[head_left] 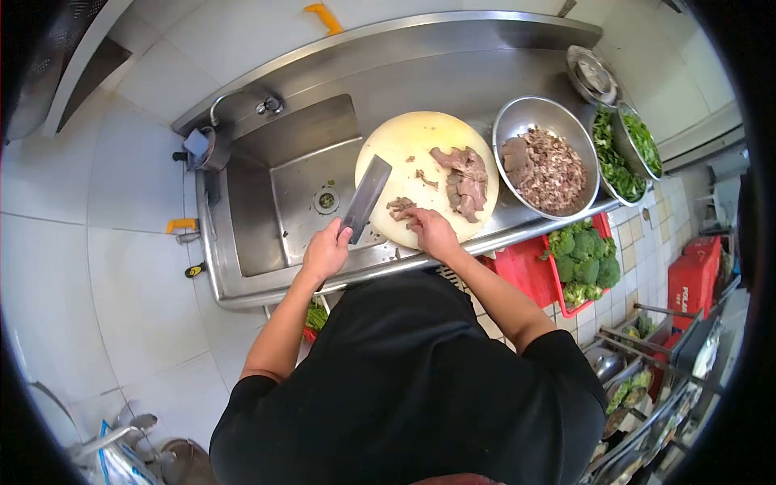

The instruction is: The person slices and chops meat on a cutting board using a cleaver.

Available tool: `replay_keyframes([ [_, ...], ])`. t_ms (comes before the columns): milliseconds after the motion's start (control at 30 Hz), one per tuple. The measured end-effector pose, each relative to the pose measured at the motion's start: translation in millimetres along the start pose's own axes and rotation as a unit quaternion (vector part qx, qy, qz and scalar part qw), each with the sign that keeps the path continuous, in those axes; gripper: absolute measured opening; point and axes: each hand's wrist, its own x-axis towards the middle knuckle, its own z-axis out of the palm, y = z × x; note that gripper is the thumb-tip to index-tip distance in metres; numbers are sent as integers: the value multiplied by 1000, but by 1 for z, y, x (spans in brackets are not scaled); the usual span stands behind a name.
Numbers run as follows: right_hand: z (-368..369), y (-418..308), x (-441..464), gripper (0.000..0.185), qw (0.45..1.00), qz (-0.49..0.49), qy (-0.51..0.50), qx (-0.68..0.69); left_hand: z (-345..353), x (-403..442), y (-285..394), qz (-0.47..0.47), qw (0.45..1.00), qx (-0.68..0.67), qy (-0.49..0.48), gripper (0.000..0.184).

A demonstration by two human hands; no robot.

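My left hand [326,250] is closed round the handle of a cleaver [369,196], whose broad blade reaches over the left edge of the round cutting board [421,133]. On the board, my right hand [434,232] touches a small pile of cut meat [399,208] with its fingertips; whether it grips a piece is hard to tell. Larger slices of meat [466,182] lie on the board's right side, with small scraps between. Just right of the board stands a metal bowl [507,121] of chopped meat [556,178].
The sink basin [311,162] with its faucet [270,105] is left of the board. Bowls of leafy greens [614,162] stand at the counter's right end. Below the counter edge sits a red crate [521,267] with broccoli [584,257]. A metal shelf rack is at lower right.
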Motion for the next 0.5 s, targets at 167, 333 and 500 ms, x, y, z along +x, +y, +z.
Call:
replay_keyframes([
  [167, -14, 5, 10, 46, 996, -50, -37, 61, 22, 0, 0, -52, 996, 67, 13, 24],
  [333, -24, 9, 41, 48, 973, -219, -24, -74, 27, 5, 16, -77, 991, 111, -18, 26],
  [500, -4, 7, 39, 48, 985, -126, -84, -88, 28, 14, 25, -67, 985, 154, -30, 26],
])
